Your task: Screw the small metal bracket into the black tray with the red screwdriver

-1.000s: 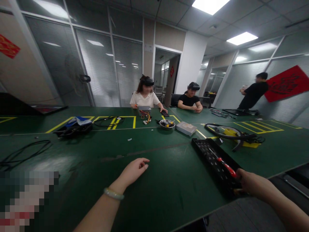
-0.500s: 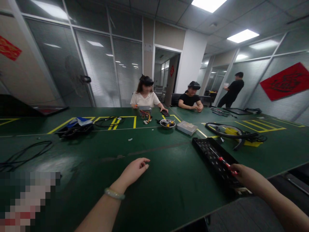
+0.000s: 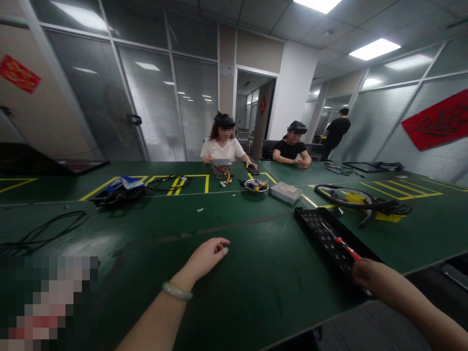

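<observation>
My right hand is closed around the end of a red-handled screwdriver. The screwdriver's thin shaft points away from me over a long black tray with a slotted bottom. The hand is at the near end of the tray and hides part of it. My left hand, with a pale bangle on the wrist, lies on the green table. Its fingers are loosely bent and apart, with nothing in them.
Beyond the tray are a metal bowl of small parts, a grey box and a black hose-like loop. Black cables and a dark case with blue cloth lie left. Two people sit opposite; another stands behind.
My right hand has come slightly nearer and now covers the handle's end. My left hand stays in place. The standing person in the background has moved left and turned away.
</observation>
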Tool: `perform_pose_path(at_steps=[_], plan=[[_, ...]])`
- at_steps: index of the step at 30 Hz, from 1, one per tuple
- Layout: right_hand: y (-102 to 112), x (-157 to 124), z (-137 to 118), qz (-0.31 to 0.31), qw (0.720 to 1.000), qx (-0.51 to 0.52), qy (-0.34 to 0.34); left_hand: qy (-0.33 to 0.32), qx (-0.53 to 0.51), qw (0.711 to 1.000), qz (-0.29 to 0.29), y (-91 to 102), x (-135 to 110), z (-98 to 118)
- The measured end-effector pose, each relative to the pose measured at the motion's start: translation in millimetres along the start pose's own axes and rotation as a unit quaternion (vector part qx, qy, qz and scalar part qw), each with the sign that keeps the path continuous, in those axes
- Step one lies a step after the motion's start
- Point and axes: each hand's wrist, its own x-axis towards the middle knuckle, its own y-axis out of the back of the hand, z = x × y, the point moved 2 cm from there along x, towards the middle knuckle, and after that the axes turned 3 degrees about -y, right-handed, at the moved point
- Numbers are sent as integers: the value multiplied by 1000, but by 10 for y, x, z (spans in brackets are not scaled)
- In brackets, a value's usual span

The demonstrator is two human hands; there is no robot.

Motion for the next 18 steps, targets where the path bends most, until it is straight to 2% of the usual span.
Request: perform_pose_path(at_steps=[3,6,10,16,18], plan=[[-47,18,76,-9,999,-5,-41,-2,3,1000,3,-1,2,5],[-88,38,122,-12,999,-1,-41,-2,8,1000,4,7,0,21],[-97,44,61,-22,999,9,-41,1,2,1000,0,23,-16,48],[-138,27,38,-47,998,36,27,-3,7,1000,6,22,-15,61],[-143,11,76,-35,997,46,51,-4,10,1000,8,14,-4,52]])
